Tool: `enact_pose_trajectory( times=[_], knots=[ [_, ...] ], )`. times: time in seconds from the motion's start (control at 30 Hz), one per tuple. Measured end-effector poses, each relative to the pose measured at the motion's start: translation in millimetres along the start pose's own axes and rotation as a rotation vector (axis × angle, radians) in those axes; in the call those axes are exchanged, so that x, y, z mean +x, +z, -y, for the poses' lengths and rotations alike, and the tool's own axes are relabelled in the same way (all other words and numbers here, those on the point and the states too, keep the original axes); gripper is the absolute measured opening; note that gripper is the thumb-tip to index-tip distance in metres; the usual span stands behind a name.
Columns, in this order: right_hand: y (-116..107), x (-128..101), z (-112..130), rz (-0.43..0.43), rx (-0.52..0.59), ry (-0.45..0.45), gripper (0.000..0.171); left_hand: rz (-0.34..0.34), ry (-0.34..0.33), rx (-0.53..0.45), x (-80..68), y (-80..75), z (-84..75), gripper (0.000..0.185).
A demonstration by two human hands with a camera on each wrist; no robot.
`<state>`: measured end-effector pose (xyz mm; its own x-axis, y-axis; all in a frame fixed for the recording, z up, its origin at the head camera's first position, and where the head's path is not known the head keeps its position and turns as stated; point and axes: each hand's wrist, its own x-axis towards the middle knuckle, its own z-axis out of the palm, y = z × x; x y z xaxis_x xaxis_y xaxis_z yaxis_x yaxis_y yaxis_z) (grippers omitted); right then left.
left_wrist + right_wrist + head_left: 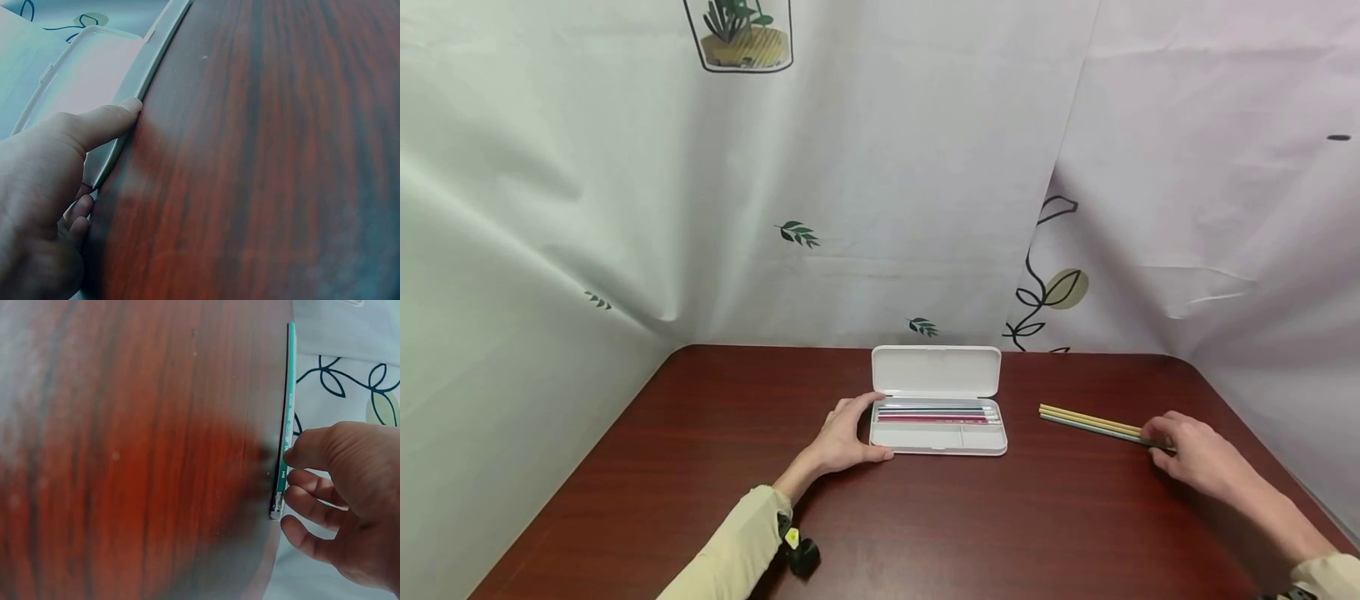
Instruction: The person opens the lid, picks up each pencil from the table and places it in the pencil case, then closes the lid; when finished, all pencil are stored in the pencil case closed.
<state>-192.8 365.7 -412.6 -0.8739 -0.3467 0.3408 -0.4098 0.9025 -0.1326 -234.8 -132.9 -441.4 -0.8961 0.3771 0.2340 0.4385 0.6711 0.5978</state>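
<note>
Pencil case (937,371), white, lid open and upright — stands mid-table (700,467), several pencils laid in its upper tray. Left hand (842,442): thumb and fingers (106,122) curled round the case's left end, thumb pressed to its front edge, holding it. Loose pencils (1090,422), yellow and green, lie together on the table well right of the case. Right hand (1187,454): fingers (300,453) bent over the near ends of these, thumb touching the green pencil (286,412) — whether it is pinched cannot be told.
</note>
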Motion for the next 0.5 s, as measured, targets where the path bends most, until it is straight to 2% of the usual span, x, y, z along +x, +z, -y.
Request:
enact_pose_trajectory(
  times=[0.33, 0.5],
  knots=[
    [2.3, 2.5, -0.2, 0.063, -0.014, 0.033, 0.019, -0.003, 0.008, 0.001, 0.5, -0.5, 0.2, 0.085],
    [3.5, 4.2, -0.6, 0.074, -0.040, 0.020, 0.021, 0.002, 0.002, -0.001, 0.2, -0.1, 0.6, 0.085]
  ],
)
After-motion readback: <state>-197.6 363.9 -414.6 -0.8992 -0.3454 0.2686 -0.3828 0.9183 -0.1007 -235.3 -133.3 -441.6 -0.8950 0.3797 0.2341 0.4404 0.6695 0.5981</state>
